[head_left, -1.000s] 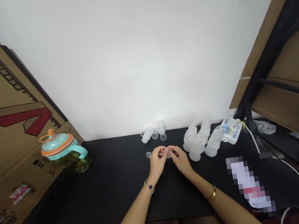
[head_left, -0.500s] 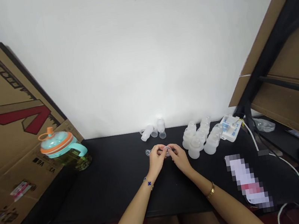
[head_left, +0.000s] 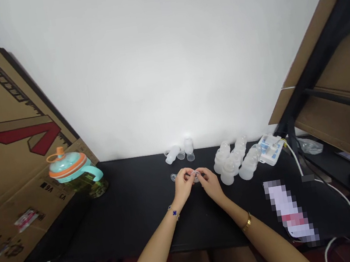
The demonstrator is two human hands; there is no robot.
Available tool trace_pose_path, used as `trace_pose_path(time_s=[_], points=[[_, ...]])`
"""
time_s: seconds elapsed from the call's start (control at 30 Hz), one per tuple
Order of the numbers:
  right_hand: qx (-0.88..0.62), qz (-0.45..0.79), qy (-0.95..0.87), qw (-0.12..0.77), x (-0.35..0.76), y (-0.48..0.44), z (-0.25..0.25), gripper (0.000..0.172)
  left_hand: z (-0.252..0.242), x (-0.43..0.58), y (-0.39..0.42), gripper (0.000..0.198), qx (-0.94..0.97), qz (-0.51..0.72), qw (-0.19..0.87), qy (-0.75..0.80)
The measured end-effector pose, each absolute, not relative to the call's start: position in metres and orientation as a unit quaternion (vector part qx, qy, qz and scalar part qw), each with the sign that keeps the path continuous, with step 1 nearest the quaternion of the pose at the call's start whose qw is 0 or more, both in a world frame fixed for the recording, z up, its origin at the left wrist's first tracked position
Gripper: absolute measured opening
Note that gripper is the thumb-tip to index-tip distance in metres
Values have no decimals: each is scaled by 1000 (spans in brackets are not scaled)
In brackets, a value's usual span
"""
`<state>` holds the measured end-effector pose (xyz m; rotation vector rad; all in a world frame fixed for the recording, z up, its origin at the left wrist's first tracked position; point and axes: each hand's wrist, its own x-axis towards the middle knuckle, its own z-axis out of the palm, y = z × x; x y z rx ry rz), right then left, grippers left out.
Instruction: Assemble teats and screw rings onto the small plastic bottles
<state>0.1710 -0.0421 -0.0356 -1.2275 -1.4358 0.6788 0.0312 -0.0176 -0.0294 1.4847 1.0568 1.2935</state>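
Observation:
My left hand [head_left: 183,185] and my right hand [head_left: 210,184] meet over the middle of the black table. Both are closed, fingertips pinching a small clear round ring-like piece [head_left: 196,176] between them; its lower part is partly covered by the fingers. Just left of my left fingers lies a small clear round part [head_left: 173,177]. Behind the hands, near the wall, a translucent white bottle [head_left: 172,154] lies on its side, and another small bottle [head_left: 189,148] stands beside it. To the right of my right hand, several frosted bottles with clear domed tops [head_left: 229,171] stand in a cluster.
A pitcher with a turquoise and orange lid [head_left: 74,164] stands at the left before a cardboard box [head_left: 12,130]. On the right are a white power strip [head_left: 271,149] with a white cable [head_left: 345,201] and a blurred-out flat object [head_left: 290,212]. The white wall [head_left: 165,70] bounds the back.
The view has shifted very slightly. Both hands keep their pinch on the clear ring-like piece, with only a small change in its tilt.

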Motion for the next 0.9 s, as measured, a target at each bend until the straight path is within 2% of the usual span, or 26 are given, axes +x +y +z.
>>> trace_pose_path(time_s=[0.9], points=[[-529, 261, -608, 531, 170, -43, -30, 28, -34, 31, -15, 26, 607, 523, 428, 418]])
